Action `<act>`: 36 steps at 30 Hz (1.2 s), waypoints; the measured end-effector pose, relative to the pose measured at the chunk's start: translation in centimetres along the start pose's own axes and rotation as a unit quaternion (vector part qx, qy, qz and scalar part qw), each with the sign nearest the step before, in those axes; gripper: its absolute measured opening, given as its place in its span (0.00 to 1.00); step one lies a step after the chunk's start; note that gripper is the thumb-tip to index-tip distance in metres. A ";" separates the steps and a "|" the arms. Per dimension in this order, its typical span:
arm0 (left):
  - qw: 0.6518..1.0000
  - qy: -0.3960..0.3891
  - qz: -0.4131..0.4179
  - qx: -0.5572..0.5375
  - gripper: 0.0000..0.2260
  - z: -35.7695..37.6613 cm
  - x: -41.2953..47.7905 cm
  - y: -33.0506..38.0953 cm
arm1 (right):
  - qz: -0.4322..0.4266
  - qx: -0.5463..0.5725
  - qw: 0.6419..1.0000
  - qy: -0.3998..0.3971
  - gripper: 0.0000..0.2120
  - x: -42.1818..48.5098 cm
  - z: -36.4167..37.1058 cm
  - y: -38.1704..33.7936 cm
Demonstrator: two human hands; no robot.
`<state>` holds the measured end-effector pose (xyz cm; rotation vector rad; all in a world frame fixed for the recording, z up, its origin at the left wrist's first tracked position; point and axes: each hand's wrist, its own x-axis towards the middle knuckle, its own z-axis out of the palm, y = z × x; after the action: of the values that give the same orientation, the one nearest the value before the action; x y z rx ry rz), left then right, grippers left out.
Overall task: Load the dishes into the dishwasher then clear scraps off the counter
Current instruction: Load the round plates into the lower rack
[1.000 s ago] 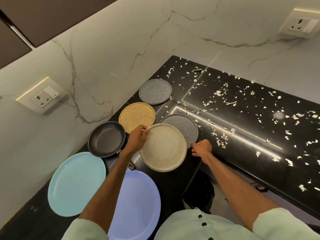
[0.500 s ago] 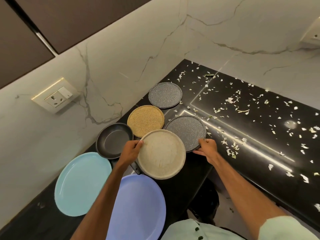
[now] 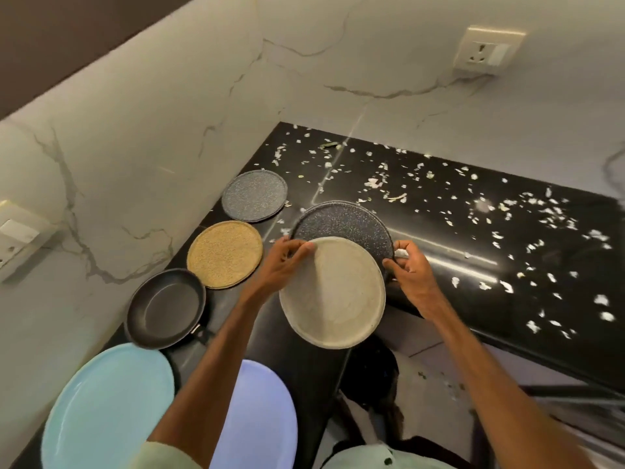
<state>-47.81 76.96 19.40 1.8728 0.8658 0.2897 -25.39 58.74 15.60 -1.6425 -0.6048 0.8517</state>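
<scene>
Over the glossy counter [image 3: 473,309], left hand [image 3: 282,265] grips a round beige plate [image 3: 333,296]; right hand [image 3: 411,270] pinches a speckled dark plate [image 3: 341,223].

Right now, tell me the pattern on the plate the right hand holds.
The dark grey plate has pale speckles; head view.

Left hand [image 3: 282,262]: grips the far-left rim of the beige plate [image 3: 333,294].
Right hand [image 3: 411,275]: pinches the right rim of the dark speckled plate [image 3: 341,221].
Overlap: the beige plate covers the dark one's near edge.
Left row, far to near: grey plate [image 3: 254,195], yellow plate [image 3: 225,253], frying pan [image 3: 165,308], light blue plate [image 3: 108,407].
Black counter [image 3: 490,316]: pale scraps [image 3: 375,182] lie scattered to the right.
</scene>
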 end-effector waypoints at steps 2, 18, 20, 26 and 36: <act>0.998 -0.034 0.048 0.011 0.22 1.5 1.3 2.0 | 0.035 0.062 0.997 -0.002 0.12 -2.0 -2.2 -0.1; 0.988 -0.127 0.089 0.010 0.15 22.3 -4.3 11.6 | 0.033 0.003 0.985 0.169 0.20 -21.6 -16.0 7.3; 0.986 -0.137 0.097 0.014 0.16 25.2 -6.6 12.7 | 0.037 0.002 0.984 0.175 0.25 -24.8 -18.0 8.8; 0.970 -0.200 0.128 0.047 0.27 34.6 -13.5 15.6 | 0.065 0.078 0.943 0.319 0.12 -36.2 -24.4 12.2; 0.896 -0.336 0.240 0.164 0.18 50.8 -19.6 20.5 | 0.103 0.116 0.826 0.542 0.21 -52.8 -34.5 19.3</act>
<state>-25.01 23.49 17.22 2.2702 -0.0382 -0.2285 -30.94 -6.90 11.85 -1.6682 0.4700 0.0193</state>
